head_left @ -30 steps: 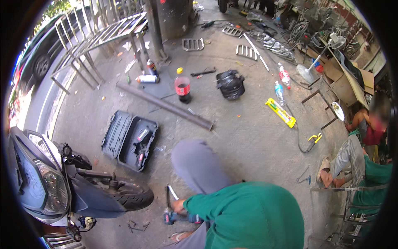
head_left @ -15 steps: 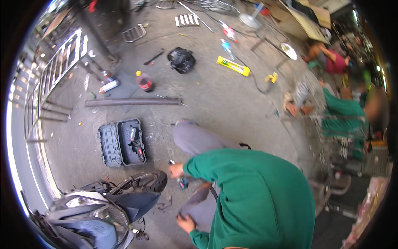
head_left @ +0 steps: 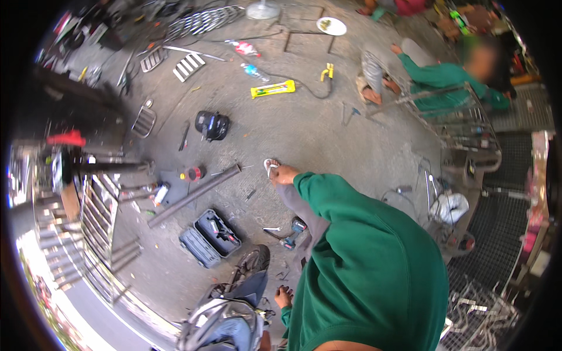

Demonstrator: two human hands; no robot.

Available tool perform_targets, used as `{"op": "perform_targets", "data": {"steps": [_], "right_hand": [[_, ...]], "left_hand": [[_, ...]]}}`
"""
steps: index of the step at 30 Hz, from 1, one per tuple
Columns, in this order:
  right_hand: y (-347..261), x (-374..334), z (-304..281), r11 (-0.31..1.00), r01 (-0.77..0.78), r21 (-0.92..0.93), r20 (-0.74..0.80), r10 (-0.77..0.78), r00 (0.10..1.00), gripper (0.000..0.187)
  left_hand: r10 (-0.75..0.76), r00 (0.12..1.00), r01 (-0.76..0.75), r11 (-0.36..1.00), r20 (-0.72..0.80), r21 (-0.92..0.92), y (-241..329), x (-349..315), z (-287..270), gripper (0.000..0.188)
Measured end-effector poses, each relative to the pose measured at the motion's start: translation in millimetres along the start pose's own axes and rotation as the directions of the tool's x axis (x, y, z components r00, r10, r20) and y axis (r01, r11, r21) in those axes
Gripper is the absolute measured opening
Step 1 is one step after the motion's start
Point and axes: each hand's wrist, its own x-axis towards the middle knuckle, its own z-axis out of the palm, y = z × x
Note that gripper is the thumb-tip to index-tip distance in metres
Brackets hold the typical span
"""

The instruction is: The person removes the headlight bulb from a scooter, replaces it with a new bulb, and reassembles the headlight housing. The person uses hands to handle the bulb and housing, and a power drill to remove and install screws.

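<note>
My right hand (head_left: 285,174) is stretched forward over my bent knee in grey trousers (head_left: 300,202), beside my foot in a white flip-flop (head_left: 270,165). Its fingertips point down and partly merge with the foot; I see no tool in it. Lower down, my left hand (head_left: 284,296) is near the motorcycle (head_left: 225,324), its fingers loosely curled and apart, with nothing visible in them. A blue-and-black power drill (head_left: 294,233) lies on the floor between my hands. Next to it is a silver wrench (head_left: 271,229). Small dark pieces lie closer to my left hand.
An opened grey tool case (head_left: 202,243) holds another tool. Beyond it lie a metal bar (head_left: 193,196), a cola bottle (head_left: 193,173), a black bag (head_left: 212,125) and a yellow package (head_left: 273,89). Another person in green (head_left: 445,79) sits at the upper right near metal frames.
My view has turned. My right hand has moved from near the drill, where it held a small tool, up beside my foot. My left hand has come off my leg.
</note>
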Motion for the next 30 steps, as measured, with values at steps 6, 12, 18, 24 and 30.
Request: {"op": "perform_targets", "data": {"steps": [6,12,18,24,30], "right_hand": [[31,-28,-149,0.952,-0.304,-0.013,0.116,0.304,0.946,0.037],[12,21,-187,0.987,-0.161,-0.019,-0.098,0.158,0.983,0.038],[-20,37,-196,0.935,-0.137,0.328,-0.122,0.186,0.975,0.040],[19,6,-200,0.942,-0.089,0.324,-0.162,0.148,0.976,0.036],[52,-22,-259,0.941,-0.292,0.171,-0.267,0.330,0.906,0.032]], "left_hand": [[0.083,0.994,-0.088,0.994,-0.076,-0.060,125,42,-16,0.030],[0.345,0.937,-0.344,0.938,0.059,-0.029,323,82,35,0.039],[0.243,0.954,-0.242,0.970,0.178,-0.025,403,121,68,0.038],[0.029,0.987,-0.069,0.964,0.157,0.256,421,149,39,0.036],[-0.055,0.985,-0.004,0.941,0.164,0.337,499,182,41,0.034]]}}
